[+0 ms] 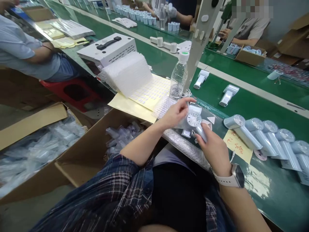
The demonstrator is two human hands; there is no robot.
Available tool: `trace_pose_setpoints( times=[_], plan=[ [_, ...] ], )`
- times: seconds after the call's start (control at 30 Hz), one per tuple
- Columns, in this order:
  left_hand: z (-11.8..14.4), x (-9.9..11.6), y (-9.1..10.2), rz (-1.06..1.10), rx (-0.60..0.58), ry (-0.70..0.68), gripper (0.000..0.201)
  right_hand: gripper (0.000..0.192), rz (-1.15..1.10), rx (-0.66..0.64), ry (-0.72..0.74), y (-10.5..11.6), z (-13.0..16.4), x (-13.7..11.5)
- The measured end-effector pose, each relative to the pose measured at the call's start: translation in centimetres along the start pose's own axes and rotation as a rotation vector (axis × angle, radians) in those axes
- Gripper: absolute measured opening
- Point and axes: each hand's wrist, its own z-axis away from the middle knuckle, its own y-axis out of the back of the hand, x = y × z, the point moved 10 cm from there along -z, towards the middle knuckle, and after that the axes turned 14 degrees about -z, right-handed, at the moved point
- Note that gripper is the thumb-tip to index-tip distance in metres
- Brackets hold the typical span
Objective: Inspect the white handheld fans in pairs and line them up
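My right hand point(213, 146) grips the handle of a small pale-blue handheld fan point(194, 120) whose round white grille faces up. My left hand point(176, 112) rests on the fan's head from the left, fingers curled over its top edge. Both hands hover over a sheet of bubble wrap point(183, 143) at the near edge of the green bench point(263, 106). A white watch sits on my right wrist. To the right lies a row of several similar fans point(263, 135) next to a yellow handwritten note point(238, 145).
A water bottle point(179, 75) stands behind my hands beside a yellow sticker sheet point(152, 93) and a stack of white foam sheets point(129, 74). Open cartons of bagged parts point(36, 148) sit at the left. Two fans point(227, 95) lie on the conveyor. Other people sit left and across.
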Motion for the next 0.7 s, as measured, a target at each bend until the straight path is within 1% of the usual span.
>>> trace_pose_setpoints(
  times=[0.03, 0.07, 0.1, 0.13, 0.17, 0.2, 0.23, 0.27, 0.3, 0.33, 0.37, 0.4, 0.43, 0.47, 0.5, 0.53, 0.57, 0.6, 0.63, 0.67, 0.7],
  plan=[
    [0.3, 2.4, 0.0, -0.211, -0.016, -0.133, 0.041, 0.047, 0.046, -0.010, 0.017, 0.3, -0.1, -0.8],
    [0.9, 4.8, -0.6, -0.425, -0.051, -0.267, 0.045, 0.045, 0.064, -0.016, 0.015, 0.6, -0.3, -1.3],
    [1.6, 6.7, -1.4, -0.625, -0.100, -0.394, 0.048, 0.042, 0.032, -0.020, -0.010, 1.0, -0.8, -1.5],
    [2.4, 8.2, -2.2, -0.797, -0.148, -0.506, 0.050, 0.037, -0.081, -0.029, -0.063, 1.4, -1.3, -1.2],
    [3.1, 9.3, -2.8, -0.931, -0.184, -0.594, 0.051, 0.033, -0.251, -0.044, -0.132, 1.6, -1.8, -0.8],
    [3.7, 10.0, -3.0, -1.026, -0.203, -0.644, 0.051, 0.030, -0.439, -0.061, -0.201, 1.8, -2.3, -0.4],
    [4.1, 10.4, -2.7, -1.079, -0.209, -0.661, 0.051, 0.033, -0.639, -0.079, -0.265, 1.8, -2.7, -0.2],
    [4.4, 10.9, -2.1, -1.088, -0.197, -0.656, 0.050, 0.037, -0.843, -0.106, -0.318, 1.8, -2.9, -0.5],
    [4.5, 11.3, -1.0, -1.058, -0.166, -0.627, 0.048, 0.040, -1.038, -0.151, -0.351, 1.7, -2.9, -1.3],
    [4.6, 11.6, 0.4, -0.994, -0.128, -0.578, 0.048, 0.043, -1.218, -0.223, -0.356, 1.6, -2.7, -2.8],
    [4.5, 11.9, 2.0, -0.894, -0.086, -0.521, 0.050, 0.045, -1.383, -0.328, -0.340, 1.7, -2.3, -4.8],
    [4.6, 12.3, 3.8, -0.757, -0.049, -0.475, 0.053, 0.046, -1.537, -0.468, -0.313, 1.8, -1.6, -7.2],
    [4.6, 12.5, 5.7, -0.595, -0.008, -0.429, 0.056, 0.047, -1.632, -0.626, -0.274, 2.1, -0.7, -9.6],
    [4.5, 12.5, 7.8, -0.425, 0.047, -0.381, 0.058, 0.048, -1.640, -0.766, -0.225, 2.6, 0.2, -11.5],
    [4.6, 12.3, 10.2, -0.257, 0.143, -0.350, 0.056, 0.047, -1.592, -0.848, -0.175, 3.2, 0.7, -12.7],
    [4.8, 11.7, 12.9, -0.104, 0.269, -0.322, 0.051, 0.043, -1.515, -0.846, -0.127, 3.9, 0.5, -12.9],
    [5.3, 10.6, 15.6, 0.026, 0.415, -0.292, 0.044, 0.036, -1.420, -0.747, -0.084, 4.8, -0.8, -12.0],
    [6.2, 8.9, 18.1, 0.113, 0.555, -0.255, 0.038, 0.029, -1.301, -0.561, -0.053, 6.1, -2.8, -10.2],
    [7.3, 7.0, 20.1, 0.155, 0.667, -0.222, 0.034, 0.025, -1.127, -0.330, -0.056, 7.7, -5.3, -7.4],
    [8.6, 5.1, 21.8, 0.158, 0.732, -0.195, 0.032, 0.024, -0.942, -0.090, -0.076, 9.5, -7.8, -4.3],
    [9.7, 3.2, 22.8, 0.082, 0.724, -0.159, 0.033, 0.026, -0.669, 0.124, -0.145, 11.2, -10.1, -0.8]
  ],
)
